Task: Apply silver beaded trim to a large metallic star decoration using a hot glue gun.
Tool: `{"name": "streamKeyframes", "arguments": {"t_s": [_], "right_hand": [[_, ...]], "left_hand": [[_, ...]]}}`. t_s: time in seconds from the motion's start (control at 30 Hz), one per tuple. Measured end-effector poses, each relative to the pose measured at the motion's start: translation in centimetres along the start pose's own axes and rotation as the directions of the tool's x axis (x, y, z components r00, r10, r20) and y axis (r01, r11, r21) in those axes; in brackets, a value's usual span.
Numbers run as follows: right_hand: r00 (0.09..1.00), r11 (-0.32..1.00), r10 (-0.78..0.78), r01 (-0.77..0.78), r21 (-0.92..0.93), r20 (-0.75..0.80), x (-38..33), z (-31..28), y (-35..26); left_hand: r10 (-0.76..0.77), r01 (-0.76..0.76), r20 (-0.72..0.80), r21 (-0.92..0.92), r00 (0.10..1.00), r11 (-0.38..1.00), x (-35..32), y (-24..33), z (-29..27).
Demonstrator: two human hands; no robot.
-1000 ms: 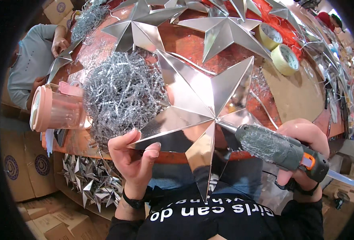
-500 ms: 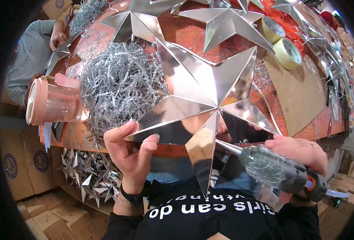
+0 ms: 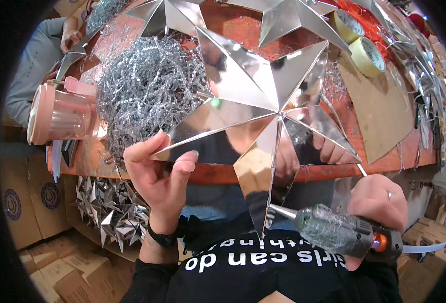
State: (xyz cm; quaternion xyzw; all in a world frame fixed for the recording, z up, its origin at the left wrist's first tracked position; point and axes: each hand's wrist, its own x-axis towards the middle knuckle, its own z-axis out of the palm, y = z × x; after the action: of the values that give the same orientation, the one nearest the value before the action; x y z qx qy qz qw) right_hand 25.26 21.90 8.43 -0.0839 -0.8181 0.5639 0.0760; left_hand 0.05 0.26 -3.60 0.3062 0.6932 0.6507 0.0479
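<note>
A large mirror-silver five-pointed star (image 3: 253,131) is held up over the table's front edge. My left hand (image 3: 160,177) pinches its lower left point between thumb and fingers. In my right hand (image 3: 379,202) is a dark glue gun (image 3: 334,230) wrapped in clear film, with a glue stick coming out of its back. The nozzle touches or nearly touches the edge of the star's bottom point, near the tip. Whether glue is coming out is too small to tell. Beside the star, on the left, lies a heap of silver tinsel (image 3: 147,96).
More silver stars (image 3: 283,22) lie at the back. Two tape rolls (image 3: 368,56) and a cardboard sheet (image 3: 377,111) are at right. A pink-lidded cup (image 3: 61,113) stands left, near another person's hand (image 3: 71,39). Small silver stars (image 3: 114,212) fill a box below the table.
The glue gun has moved down, its nozzle sliding from near the star's centre toward the bottom tip. My left hand and the star have shifted slightly up in the view.
</note>
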Motion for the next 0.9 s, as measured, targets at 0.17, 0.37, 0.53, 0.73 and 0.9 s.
{"name": "streamKeyframes", "arguments": {"t_s": [0.17,0.37,0.53,0.73,0.9], "right_hand": [[0.975,0.952,-0.222,0.213,-0.218,-0.018,-0.7,0.8,0.8],[0.922,0.837,-0.369,0.384,-0.390,0.116,-0.5,1.2,0.8],[0.924,0.894,-0.378,0.381,-0.238,0.061,-1.2,0.0,1.5],[0.604,0.938,0.228,0.073,0.338,-0.764,-2.3,-2.8,4.0],[0.616,0.820,0.522,-0.170,0.547,-0.590,-2.1,-9.0,8.2]], "left_hand": [[0.015,-0.014,0.023,-0.047,1.000,0.999,0.2,0.1,0.1],[0.017,-0.017,-0.003,-0.067,1.000,0.998,0.4,0.1,0.4],[-0.010,0.008,-0.024,-0.092,1.000,0.996,0.3,-0.1,0.4],[0.221,-0.221,0.035,-0.013,0.975,0.975,-0.8,1.7,0.2],[0.505,-0.743,0.623,0.193,0.598,0.641,-0.1,4.9,-3.3]]}}
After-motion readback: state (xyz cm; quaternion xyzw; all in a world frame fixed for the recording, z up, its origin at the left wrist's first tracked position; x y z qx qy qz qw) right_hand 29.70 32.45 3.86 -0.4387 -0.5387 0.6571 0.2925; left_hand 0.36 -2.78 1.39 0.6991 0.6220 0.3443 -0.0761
